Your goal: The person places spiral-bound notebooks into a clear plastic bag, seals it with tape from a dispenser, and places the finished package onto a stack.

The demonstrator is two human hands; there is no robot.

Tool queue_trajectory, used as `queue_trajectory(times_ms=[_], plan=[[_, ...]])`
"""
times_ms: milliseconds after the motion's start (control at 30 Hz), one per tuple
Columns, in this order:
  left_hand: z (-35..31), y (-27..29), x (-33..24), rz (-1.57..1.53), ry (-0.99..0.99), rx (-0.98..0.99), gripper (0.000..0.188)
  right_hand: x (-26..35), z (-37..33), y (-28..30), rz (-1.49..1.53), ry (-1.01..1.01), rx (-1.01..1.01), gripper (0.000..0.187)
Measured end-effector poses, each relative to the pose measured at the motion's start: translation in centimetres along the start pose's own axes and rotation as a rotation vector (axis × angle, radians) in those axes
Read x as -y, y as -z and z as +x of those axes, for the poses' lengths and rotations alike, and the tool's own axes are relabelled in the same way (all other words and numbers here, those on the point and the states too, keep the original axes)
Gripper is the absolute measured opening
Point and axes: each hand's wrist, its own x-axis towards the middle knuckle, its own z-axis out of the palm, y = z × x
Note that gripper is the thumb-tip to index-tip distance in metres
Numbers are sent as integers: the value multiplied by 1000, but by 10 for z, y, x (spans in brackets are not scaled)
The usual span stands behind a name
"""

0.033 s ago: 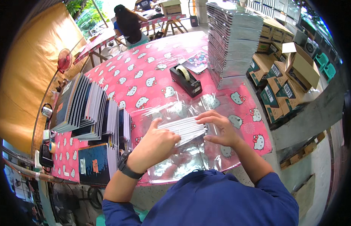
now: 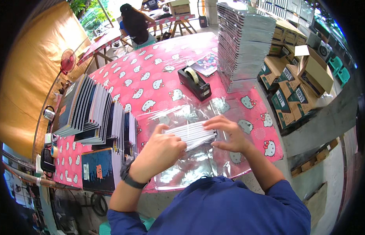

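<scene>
A bundle of notebooks (image 2: 195, 135) stands between my hands, its white page edges facing up. My left hand (image 2: 169, 145) closes on the bundle's left end, fingers curled and thumb raised at the far corner. At the right end, my right hand (image 2: 232, 137) grips with its fingers over the far corner and its thumb at the near one. Clear plastic sheets (image 2: 182, 171) lie under and around the bundle, shiny and wrinkled. The notebooks' covers are mostly hidden.
Spiral notebooks (image 2: 98, 164) stand in rows on the left. A tape dispenser (image 2: 195, 84) sits beyond my hands, beside a tall stack of plastic-wrapped notebooks (image 2: 245, 51). Cardboard boxes (image 2: 298, 94) are piled off the table's right edge. A person (image 2: 135, 27) sits at a farther table.
</scene>
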Motion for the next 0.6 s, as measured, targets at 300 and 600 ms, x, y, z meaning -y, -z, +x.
queue_trajectory(times_ms=[300, 600], plan=[[-36, -112, 15, -529, 315, -961, 51, 1, 13, -10, -391, 164, 507, 48], [-27, -108, 8, -371, 137, -447, 73, 10, 21, -2, -540, 71, 853, 73]])
